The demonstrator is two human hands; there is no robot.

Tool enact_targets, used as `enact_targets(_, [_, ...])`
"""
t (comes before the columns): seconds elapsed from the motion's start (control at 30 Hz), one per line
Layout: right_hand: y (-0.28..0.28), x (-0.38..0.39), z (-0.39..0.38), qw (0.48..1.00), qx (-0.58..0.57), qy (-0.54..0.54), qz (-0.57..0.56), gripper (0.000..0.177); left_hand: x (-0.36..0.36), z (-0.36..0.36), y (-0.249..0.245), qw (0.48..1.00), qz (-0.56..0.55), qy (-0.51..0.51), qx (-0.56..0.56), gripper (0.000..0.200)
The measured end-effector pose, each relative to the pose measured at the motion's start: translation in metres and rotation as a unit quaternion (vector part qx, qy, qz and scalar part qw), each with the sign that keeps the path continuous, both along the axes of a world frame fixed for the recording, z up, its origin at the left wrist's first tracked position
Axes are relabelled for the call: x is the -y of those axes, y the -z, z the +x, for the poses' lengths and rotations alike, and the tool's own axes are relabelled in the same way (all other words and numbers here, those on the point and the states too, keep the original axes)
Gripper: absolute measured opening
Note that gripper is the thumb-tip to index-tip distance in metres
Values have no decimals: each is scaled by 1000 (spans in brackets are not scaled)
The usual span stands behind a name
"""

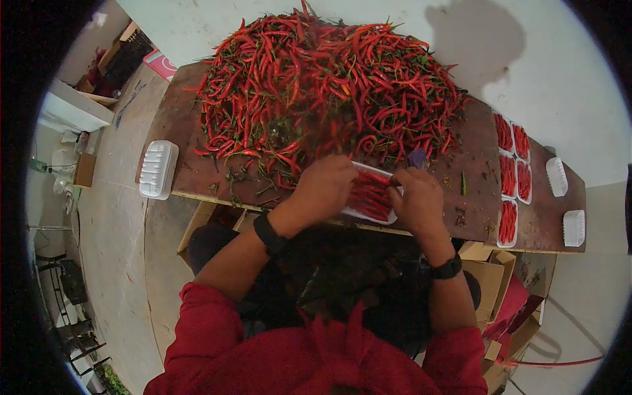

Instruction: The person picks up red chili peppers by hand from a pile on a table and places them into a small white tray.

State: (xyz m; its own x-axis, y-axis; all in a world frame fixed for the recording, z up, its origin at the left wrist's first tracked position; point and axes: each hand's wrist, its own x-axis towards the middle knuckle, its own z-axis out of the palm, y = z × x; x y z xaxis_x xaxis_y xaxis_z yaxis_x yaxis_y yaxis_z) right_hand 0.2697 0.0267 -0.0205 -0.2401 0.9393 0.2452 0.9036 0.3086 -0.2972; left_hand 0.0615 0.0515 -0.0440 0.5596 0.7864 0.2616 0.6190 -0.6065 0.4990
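A white tray (355, 215) lies near the table's front edge, with red chili peppers (373, 195) laid lengthwise in it. At the tray's left end is my left hand (327, 187), its fingers curled closed; what they hold is hidden. My right hand (419, 197) is at the other end, with thumb and fingers pinched at the ends of the chili peppers. Just behind the right hand is a small purple-blue thing (417, 157) I cannot make out. A large heap of red chili peppers with green stems (329, 85) rises behind both hands.
Several filled trays (507, 176) stand at the right. Beyond them are upturned white trays (557, 176). A stack of white trays (158, 170) sits at the table's left end. Cardboard boxes (484, 283) are under the brown table (477, 131); a white wall (559, 85) is behind it.
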Motion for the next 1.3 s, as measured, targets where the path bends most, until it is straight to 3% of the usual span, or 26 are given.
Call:
enact_targets(0.3, [-3, -3, 0, 1000, -16, -7, -12, 11, 0, 0, 0, 1000, 11, 0, 3, 21])
enact_targets(0.67, [-3, -4, -2, 996, 73, -50, 35, 15, -3, 0, 4, 1000, 9, 10, 8, 18])
enact_targets(1.0, [8, -5, -4, 996, 70, -57, 26, 8, -3, 1, 5, 997, 63, 1, 34, 12])
enact_targets(1.07, [8, -5, -3, 994, 72, -63, 51, 7, -2, 0, 3, 1000, 18, 8, 6, 23])
enact_targets(1.3, [19, -8, -2, 994, 102, -43, 15, 14, -2, -1, 4, 1000, 10, 16, 0, 26])
